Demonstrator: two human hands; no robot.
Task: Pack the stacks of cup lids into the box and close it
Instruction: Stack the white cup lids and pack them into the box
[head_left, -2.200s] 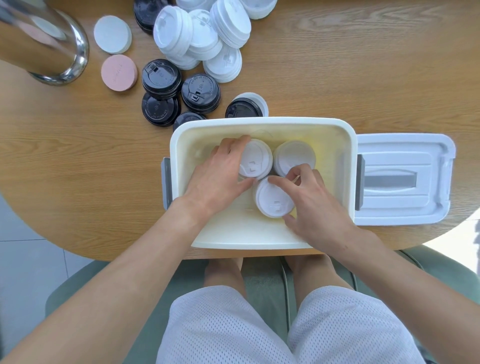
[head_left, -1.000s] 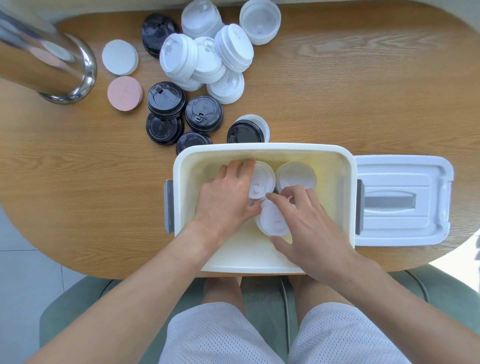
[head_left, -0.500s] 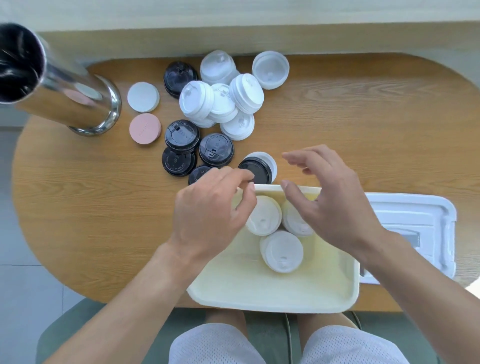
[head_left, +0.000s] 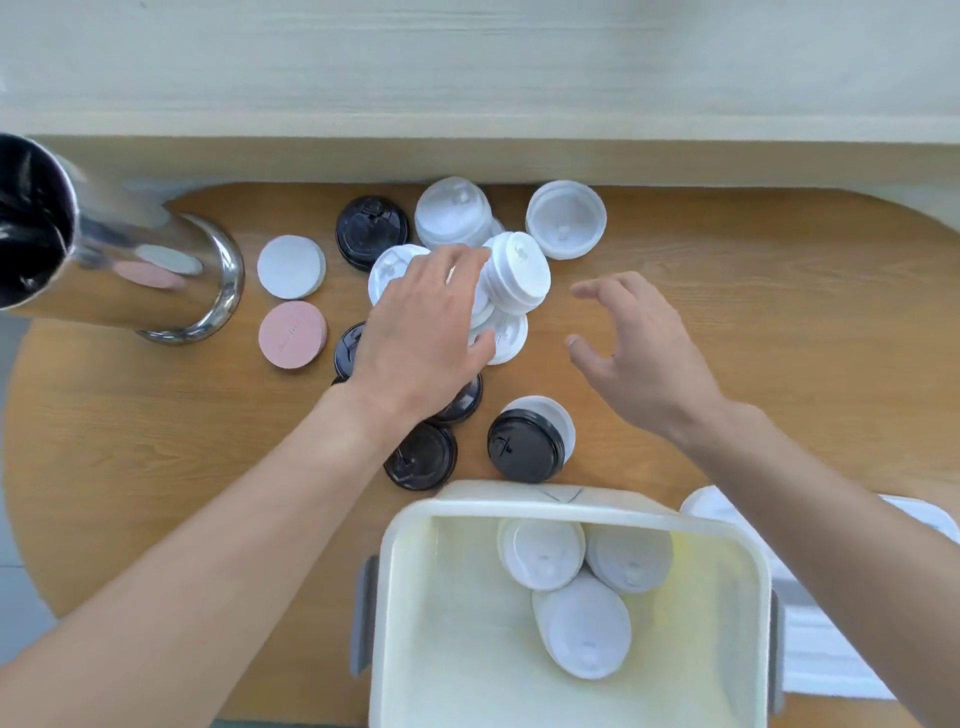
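Left hand (head_left: 421, 338) spread over white lid stacks (head_left: 517, 280), fingertips touching; right hand (head_left: 639, 353) open beside them, holding nothing.

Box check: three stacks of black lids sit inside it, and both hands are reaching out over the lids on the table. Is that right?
Not quite. The head view shows the three stacks in the box are white lids, not black; the black lids are on the table. The rest holds: the left hand and right hand both reach out over the lids on the table.
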